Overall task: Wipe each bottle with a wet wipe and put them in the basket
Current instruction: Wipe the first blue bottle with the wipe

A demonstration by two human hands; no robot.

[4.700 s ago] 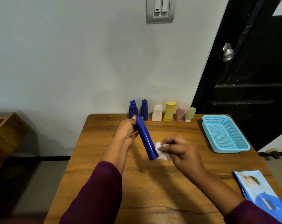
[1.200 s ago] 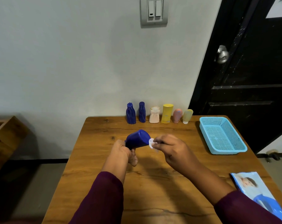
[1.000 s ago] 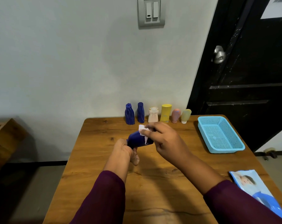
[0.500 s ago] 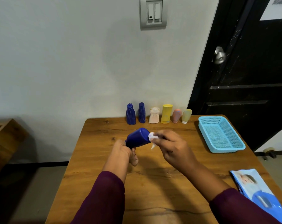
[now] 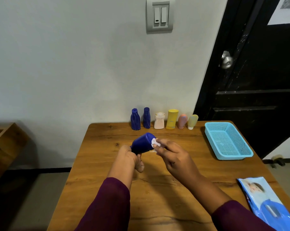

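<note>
Her left hand [image 5: 126, 158] grips the blue bottle [image 5: 143, 144] above mid-table, base pointing away. Her right hand [image 5: 173, 158] pinches a wipe [image 5: 155, 142] against that base. The basket [image 5: 227, 141] sits far right, six bottles [image 5: 164, 119] along the far edge.

A dark blue plastic bottle [image 5: 141, 144], white wet wipe [image 5: 155, 142], light blue mesh-patterned plastic basket [image 5: 232, 157], brown wood-grain table [image 5: 157, 197], 2 maroon sleeves [image 5: 107, 205].

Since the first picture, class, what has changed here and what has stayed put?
The left hand has swung the free end of the blue bottle upward; the right hand followed, still pinching the wipe against that end. The six standing bottles, basket and wipes pack stayed put.
</note>
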